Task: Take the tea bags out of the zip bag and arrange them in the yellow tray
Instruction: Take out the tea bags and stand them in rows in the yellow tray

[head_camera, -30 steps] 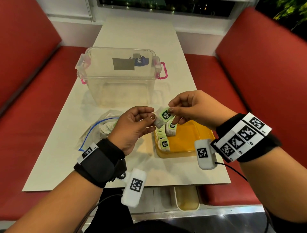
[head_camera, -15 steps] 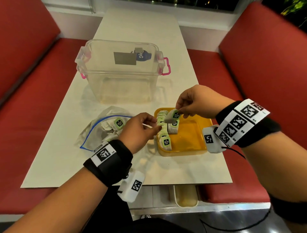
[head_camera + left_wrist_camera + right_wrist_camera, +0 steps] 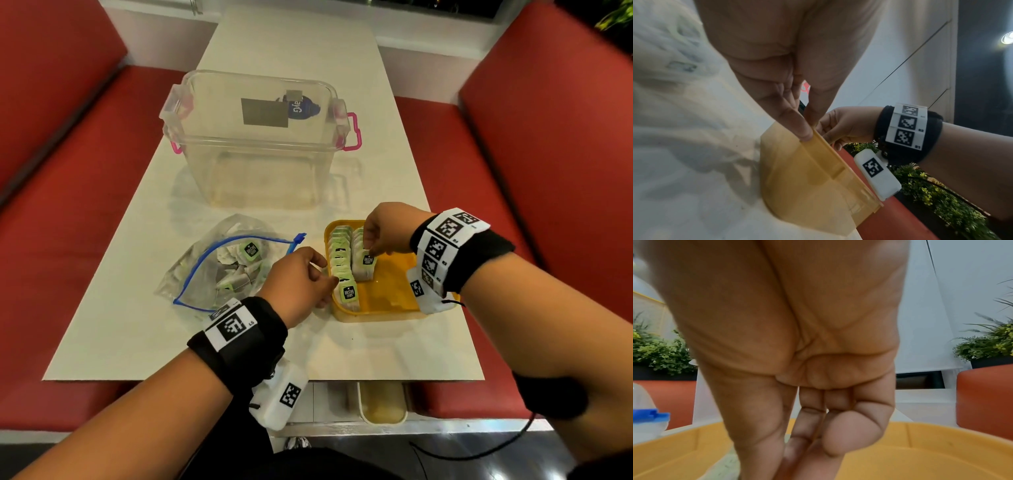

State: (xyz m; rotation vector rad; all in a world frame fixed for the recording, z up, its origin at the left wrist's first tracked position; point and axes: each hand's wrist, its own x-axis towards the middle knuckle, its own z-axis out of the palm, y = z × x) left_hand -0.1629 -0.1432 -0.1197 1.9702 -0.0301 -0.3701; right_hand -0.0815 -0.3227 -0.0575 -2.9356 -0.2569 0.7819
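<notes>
Standing upright in two rows along the left side of the yellow tray (image 3: pixel 387 306): white tea bags (image 3: pixel 340 263) with green tags, packed close together. Pinched at its top by the right hand (image 3: pixel 385 229), fingers curled down over it: the front tea bag of the second row (image 3: pixel 363 269), upright inside the tray. Pinching the tray's left rim between thumb and fingertip: the left hand (image 3: pixel 296 284), seen clearly from the left wrist camera, with the other fingers loosely curled. Lying just left of the tray, mouth open toward it: the zip bag (image 3: pixel 219 270), clear plastic with a blue zipper line and slider, with several more tea bags jumbled inside. Sitting farther back on the pale table (image 3: pixel 113 308): a large clear plastic box (image 3: pixel 260 164) with pink latches. Flanking the table on both sides: red cushioned benches (image 3: pixel 513 171). Wrapped around both wrists: black bands (image 3: pixel 246 339) carrying black-and-white square markers.
</notes>
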